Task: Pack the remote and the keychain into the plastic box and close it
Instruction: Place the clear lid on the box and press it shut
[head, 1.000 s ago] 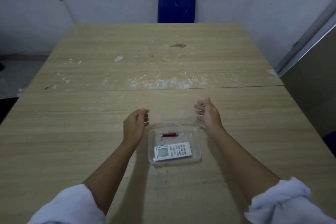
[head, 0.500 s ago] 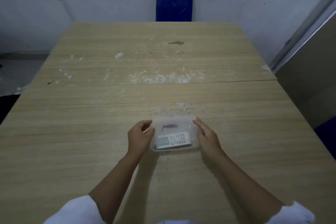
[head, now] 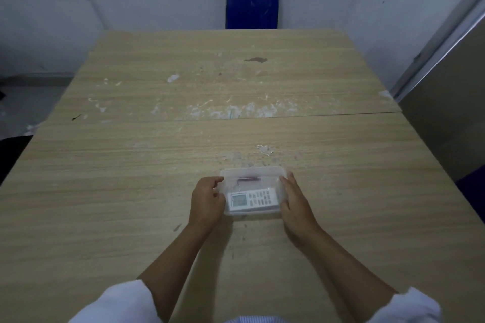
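A clear plastic box (head: 253, 172) rests on the wooden table (head: 131, 191) with its clear lid on top. Through the lid I see a white remote (head: 253, 199) with a small screen at its left end, and behind it a red keychain (head: 248, 179) with a metal ring. My left hand (head: 206, 202) grips the box's left side, thumb on the lid's edge. My right hand (head: 295, 202) presses flat against the box's right side, fingers stretched along the lid's rim.
A blue chair back (head: 252, 1) stands beyond the table's far edge. A seam crosses the table, with white scuffs (head: 231, 110) along it. A grey panel (head: 446, 102) stands to the right of the table.
A second ago both hands hovered behind the uncovered box. They brought the lid down over it half a second ago. Now they hold the covered box at both sides.
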Available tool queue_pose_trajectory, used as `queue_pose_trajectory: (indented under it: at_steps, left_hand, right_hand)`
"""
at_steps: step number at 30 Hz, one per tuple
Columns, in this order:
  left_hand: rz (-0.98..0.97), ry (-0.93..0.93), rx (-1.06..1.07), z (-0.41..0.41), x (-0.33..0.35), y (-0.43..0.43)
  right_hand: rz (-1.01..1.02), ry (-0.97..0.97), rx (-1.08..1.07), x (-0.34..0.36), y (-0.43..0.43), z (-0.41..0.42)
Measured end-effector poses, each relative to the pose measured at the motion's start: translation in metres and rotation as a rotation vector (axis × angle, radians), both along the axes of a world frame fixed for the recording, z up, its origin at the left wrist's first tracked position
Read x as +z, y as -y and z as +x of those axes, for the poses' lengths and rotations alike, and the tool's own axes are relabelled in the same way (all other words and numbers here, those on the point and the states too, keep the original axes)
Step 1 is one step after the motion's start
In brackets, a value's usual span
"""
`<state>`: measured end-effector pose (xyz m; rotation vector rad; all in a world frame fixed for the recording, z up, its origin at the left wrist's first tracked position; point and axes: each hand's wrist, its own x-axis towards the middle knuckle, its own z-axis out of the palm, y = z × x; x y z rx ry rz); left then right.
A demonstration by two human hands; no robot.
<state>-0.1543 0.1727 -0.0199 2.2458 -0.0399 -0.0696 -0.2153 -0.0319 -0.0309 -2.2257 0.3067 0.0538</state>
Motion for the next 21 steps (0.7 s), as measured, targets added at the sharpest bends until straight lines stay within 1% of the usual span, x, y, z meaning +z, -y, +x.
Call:
queue_pose_trajectory:
  at_steps: [3,6,9,12,14,16,21]
  left_hand:
    - [0.164,0.033,-0.134,0.002,0.001,0.003]
    - [0.28,-0.036,-0.289,0.004,-0.005,0.009]
    - [0.356,-0.096,-0.371,0.005,-0.013,0.013]
    - [0.422,-0.061,-0.374,0.003,-0.021,0.013]
    - [0.425,-0.049,-0.356,0.001,-0.027,0.013]
    - [0.43,-0.033,-0.345,0.001,-0.03,0.013]
    - [0.529,-0.019,-0.328,0.002,-0.033,0.013]
  right_hand:
    - [-0.13,0.04,0.078,0.002,-0.002,0.008]
    - [-0.265,0.006,0.173,0.0,-0.005,0.019]
    - [-0.361,-0.046,0.213,-0.007,-0.007,0.024]
    - [-0.462,-0.04,0.227,-0.016,-0.007,0.022]
    - [-0.502,-0.029,0.233,-0.021,-0.007,0.022]
    - [-0.523,-0.018,0.234,-0.023,-0.007,0.023]
    - [-0.524,-0.016,0.235,-0.029,-0.006,0.024]
